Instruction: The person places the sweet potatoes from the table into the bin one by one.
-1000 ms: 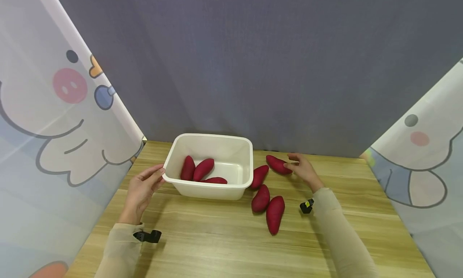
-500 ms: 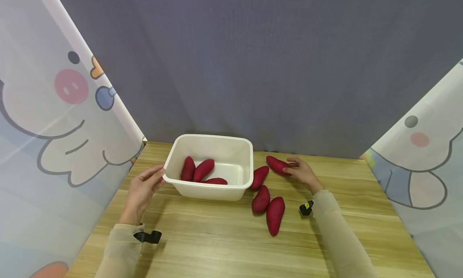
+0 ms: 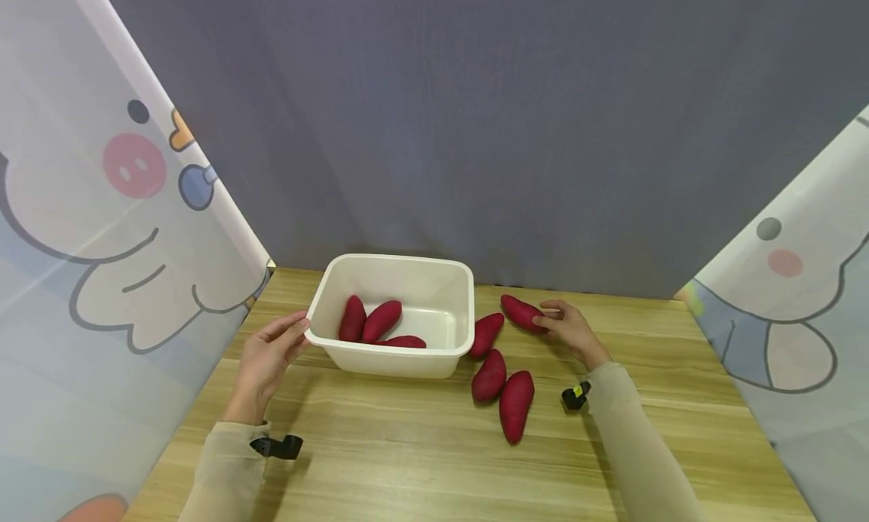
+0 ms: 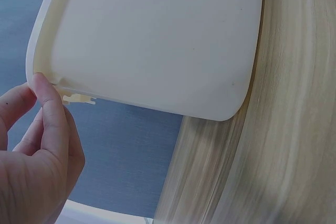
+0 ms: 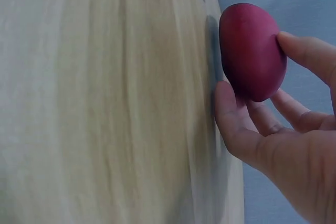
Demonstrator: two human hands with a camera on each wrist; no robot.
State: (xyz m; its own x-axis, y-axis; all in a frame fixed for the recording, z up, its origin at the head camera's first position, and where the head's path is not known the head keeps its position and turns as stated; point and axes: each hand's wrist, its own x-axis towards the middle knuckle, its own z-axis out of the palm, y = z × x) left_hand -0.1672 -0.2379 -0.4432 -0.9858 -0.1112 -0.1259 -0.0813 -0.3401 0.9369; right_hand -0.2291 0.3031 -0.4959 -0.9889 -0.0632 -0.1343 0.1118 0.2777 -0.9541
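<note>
My left hand pinches the left rim of a white plastic bin, thumb and fingertips at its edge in the left wrist view. Several red sweet potatoes lie inside on the bin's left side; the nearest, a sweet potato, is partly hidden by the front wall. To the right of the bin, my right hand holds the right end of a sweet potato near the back edge. Close up in the right wrist view, fingers and thumb surround the end of that sweet potato.
Three more sweet potatoes lie between the bin and my right hand: one sweet potato against the bin, a rounder sweet potato and a longer sweet potato nearer the front. A grey partition rises behind the wooden table.
My right hand has shifted slightly, its fingers drawing around the right end of the sweet potato. The left hand and bin stay in place.
</note>
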